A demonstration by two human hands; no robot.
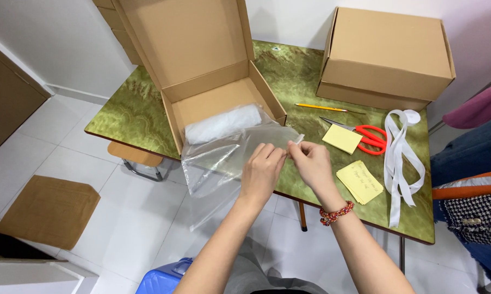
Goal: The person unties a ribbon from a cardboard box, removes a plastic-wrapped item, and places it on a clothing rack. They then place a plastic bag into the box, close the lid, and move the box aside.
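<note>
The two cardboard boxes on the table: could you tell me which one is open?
The cardboard box on the left, behind the hands, is open with its lid raised; the right box is shut.

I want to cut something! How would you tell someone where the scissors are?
Look at the green marbled table, right of the open cardboard box. The scissors lie between a yellow sticky pad and white ribbon, alone in having bright red handles.

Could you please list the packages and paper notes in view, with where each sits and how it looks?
Open cardboard box: table's left, brown, lid up, white bundle inside.
Closed cardboard box: far right, brown, rectangular.
Clear plastic bag: held by both hands at the table's front edge.
Yellow note pads: beside the red scissors, square.
</note>
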